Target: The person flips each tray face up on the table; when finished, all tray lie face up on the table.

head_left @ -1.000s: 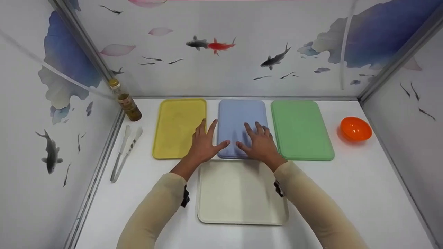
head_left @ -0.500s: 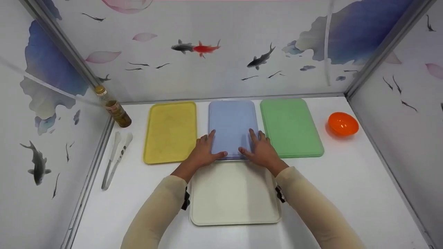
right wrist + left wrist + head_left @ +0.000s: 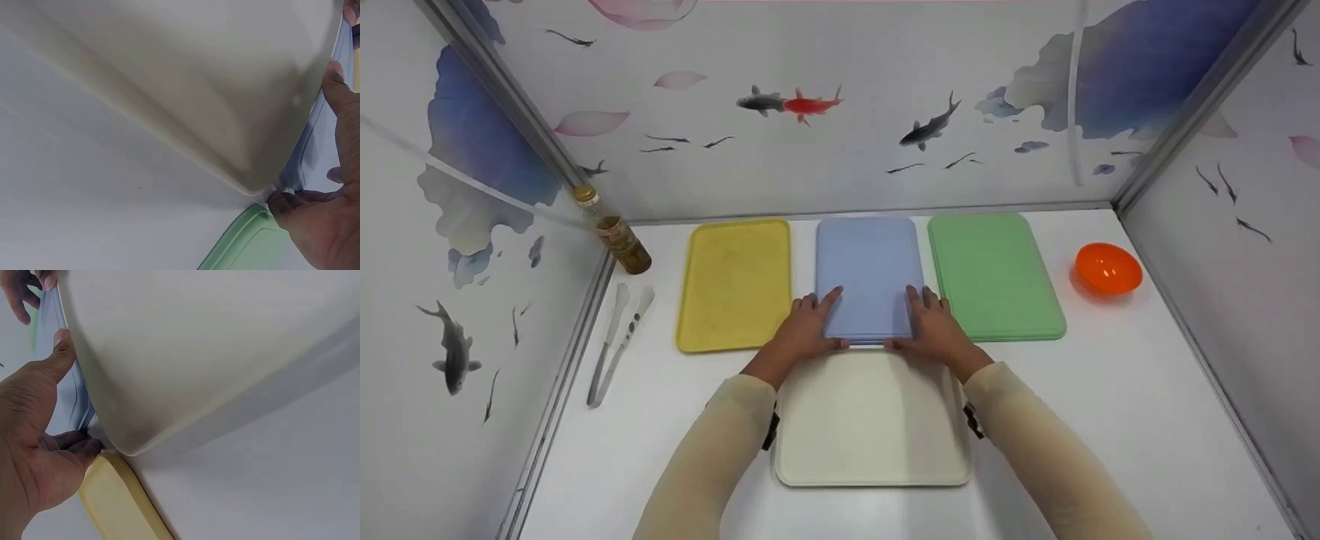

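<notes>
So the blue tray (image 3: 868, 277) is the middle one of the back row, with the yellow tray (image 3: 735, 285) on its left and the green tray (image 3: 997, 277) on its right, and both hands are on it. The left hand (image 3: 804, 331) has its near left corner, thumb along the front edge and the other fingers spread forward and round the side. The right hand (image 3: 934, 334) pretty much mirrors that at the near right corner, so the blue tray is held from both sides. Couldn't tell you if it's lifted at all. Right in front of it, closer to the person, sits the cream tray (image 3: 874, 420), lying crosswise under the wrists. Out past the green tray there's a shiny orange bowl (image 3: 1110, 279). Over on the far left, a part-filled bottle with a yellowish cap (image 3: 616, 236) stands by the wall, with some tongs (image 3: 631, 327) lying just in front of it.
</notes>
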`<action>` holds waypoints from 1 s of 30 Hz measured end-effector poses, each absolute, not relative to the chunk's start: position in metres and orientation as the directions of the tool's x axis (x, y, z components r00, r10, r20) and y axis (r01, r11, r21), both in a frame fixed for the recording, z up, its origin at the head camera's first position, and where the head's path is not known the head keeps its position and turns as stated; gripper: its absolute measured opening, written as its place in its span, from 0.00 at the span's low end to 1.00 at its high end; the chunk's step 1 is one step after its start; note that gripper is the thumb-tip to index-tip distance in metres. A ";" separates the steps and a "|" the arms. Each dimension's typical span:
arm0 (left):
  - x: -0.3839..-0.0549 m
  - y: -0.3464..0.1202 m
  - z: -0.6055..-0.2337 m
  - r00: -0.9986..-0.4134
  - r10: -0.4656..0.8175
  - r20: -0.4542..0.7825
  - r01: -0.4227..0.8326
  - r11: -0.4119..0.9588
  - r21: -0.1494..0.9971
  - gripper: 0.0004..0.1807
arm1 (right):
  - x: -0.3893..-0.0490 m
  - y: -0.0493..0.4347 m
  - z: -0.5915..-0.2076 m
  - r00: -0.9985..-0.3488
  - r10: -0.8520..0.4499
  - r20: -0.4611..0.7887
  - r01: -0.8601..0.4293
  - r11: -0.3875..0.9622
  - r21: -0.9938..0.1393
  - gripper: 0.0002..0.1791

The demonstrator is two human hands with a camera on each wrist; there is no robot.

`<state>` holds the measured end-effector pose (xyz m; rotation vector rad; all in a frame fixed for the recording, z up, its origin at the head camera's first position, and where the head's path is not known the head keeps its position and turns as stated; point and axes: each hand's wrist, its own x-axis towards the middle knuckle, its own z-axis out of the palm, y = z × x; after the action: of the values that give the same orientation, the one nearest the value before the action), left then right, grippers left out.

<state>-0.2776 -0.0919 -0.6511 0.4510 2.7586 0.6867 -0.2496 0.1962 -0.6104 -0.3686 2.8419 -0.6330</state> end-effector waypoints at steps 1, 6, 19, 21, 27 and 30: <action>-0.274 -0.090 -0.644 -0.915 0.355 -0.193 0.226 0.845 0.486 0.59 | -0.250 0.196 -0.611 -0.946 -0.285 -0.153 -0.193 0.878 -0.439 0.67; -0.265 -0.086 -0.625 -0.903 0.337 -0.265 0.188 0.868 0.460 0.59 | -0.249 0.196 -0.612 -0.938 -0.294 -0.183 -0.191 0.880 -0.434 0.67; -0.252 -0.079 -0.596 -0.906 0.315 -0.281 0.175 0.886 0.430 0.56 | -0.252 0.195 -0.608 -0.932 -0.302 -0.201 -0.187 0.875 -0.447 0.68; -0.253 -0.079 -0.597 -0.905 0.320 -0.279 0.176 0.881 0.439 0.56 | -0.252 0.195 -0.607 -0.932 -0.301 -0.201 -0.185 0.874 -0.448 0.68; -0.268 -0.084 -0.627 -0.908 0.349 -0.233 0.200 0.848 0.490 0.59 | -0.251 0.197 -0.604 -0.934 -0.301 -0.195 -0.184 0.869 -0.460 0.68; -0.276 -0.087 -0.648 -0.911 0.354 -0.210 0.213 0.841 0.497 0.61 | -0.250 0.196 -0.607 -0.932 -0.301 -0.201 -0.179 0.867 -0.465 0.67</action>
<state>-0.2756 -0.0871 -0.6481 0.4301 2.7257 0.6861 -0.2500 0.1963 -0.6067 -0.3637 2.7727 -0.6538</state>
